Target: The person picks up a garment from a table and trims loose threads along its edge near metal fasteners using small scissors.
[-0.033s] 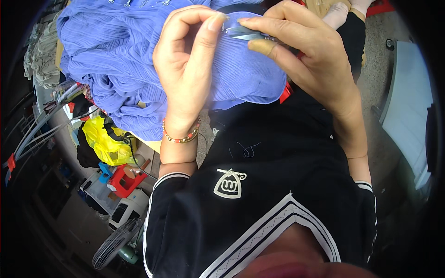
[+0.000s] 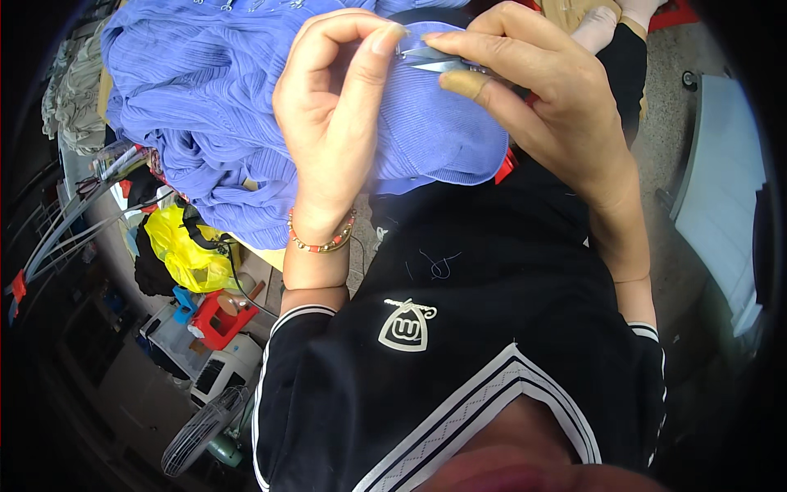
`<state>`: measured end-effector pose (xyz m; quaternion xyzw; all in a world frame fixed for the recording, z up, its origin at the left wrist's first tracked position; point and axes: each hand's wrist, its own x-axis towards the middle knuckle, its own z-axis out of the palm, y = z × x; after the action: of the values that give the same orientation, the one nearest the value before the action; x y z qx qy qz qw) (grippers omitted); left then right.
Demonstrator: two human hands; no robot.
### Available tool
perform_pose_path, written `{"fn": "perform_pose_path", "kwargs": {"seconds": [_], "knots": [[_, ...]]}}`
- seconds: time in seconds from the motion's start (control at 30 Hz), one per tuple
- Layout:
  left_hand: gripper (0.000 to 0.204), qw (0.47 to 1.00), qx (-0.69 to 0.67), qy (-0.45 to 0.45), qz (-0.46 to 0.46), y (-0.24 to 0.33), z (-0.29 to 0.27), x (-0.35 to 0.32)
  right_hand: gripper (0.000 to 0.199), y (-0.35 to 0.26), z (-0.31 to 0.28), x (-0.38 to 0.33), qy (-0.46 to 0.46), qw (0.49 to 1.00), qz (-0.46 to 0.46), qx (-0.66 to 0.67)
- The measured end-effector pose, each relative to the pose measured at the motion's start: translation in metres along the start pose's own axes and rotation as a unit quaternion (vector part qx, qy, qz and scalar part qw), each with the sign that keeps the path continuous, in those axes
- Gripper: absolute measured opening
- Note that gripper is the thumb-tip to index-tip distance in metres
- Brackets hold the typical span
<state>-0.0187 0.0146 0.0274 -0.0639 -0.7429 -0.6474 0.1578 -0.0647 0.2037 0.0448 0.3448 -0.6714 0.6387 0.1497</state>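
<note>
My left hand is raised over blue ribbed knit fabric, thumb and forefinger pinched together. A tiny shiny bit shows just by those fingertips, too small to name, and what lies in the pinch is hidden. My right hand holds a pair of small metal thread snips between thumb and fingers. A tan covering wraps the right thumb's tip. The snips' blades are slightly apart and point left, close to the left fingertips. Under both hands the fabric spreads across my lap and off to the left, in loose folds.
At the left lie a yellow plastic bag, a red plastic item and a fan. Pale cloth is heaped at the far left. A light-coloured panel stands at the right. Loose threads cling to my black clothing.
</note>
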Motion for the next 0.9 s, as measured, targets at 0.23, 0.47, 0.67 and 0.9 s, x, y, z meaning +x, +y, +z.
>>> {"fn": "perform_pose_path", "kwargs": {"seconds": [0.23,0.47,0.67,0.9], "knots": [[0.008,1.000,-0.018,-0.011,0.004,-0.004,0.001,0.003,0.015,0.058,0.025,-0.010,0.097,0.952,-0.282,-0.065],[0.010,1.000,-0.014,0.001,-0.001,-0.006,-0.008,0.001,0.019,0.028,0.011,-0.006,0.047,0.959,-0.258,-0.104],[0.019,0.993,0.107,0.016,0.046,0.016,-0.028,0.008,0.030,0.007,-0.014,-0.020,-0.169,0.969,0.064,-0.167],[0.019,0.941,0.289,-0.153,0.089,0.011,-0.049,0.005,0.043,0.008,-0.007,-0.035,-0.083,0.979,0.177,-0.061]]}}
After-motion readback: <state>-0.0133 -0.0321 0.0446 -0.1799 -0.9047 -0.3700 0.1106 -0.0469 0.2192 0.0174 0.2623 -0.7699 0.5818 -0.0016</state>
